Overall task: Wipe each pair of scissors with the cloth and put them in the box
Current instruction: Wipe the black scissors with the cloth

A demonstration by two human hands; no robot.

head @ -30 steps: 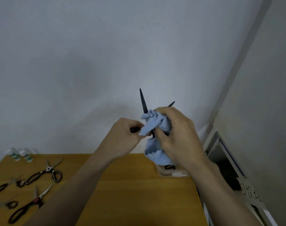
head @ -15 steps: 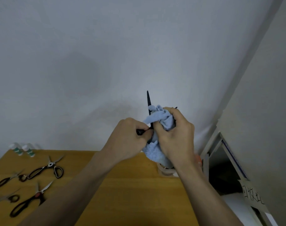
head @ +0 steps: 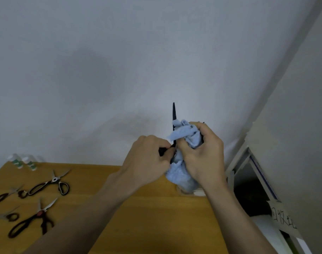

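The left hand grips the black scissors by the handle; the right hand clenches the blue cloth around the blades, above the table back edge. Open tabletop lies below both hands. Four scissors lie far left. The exposed blade tip now stands more upright than before.
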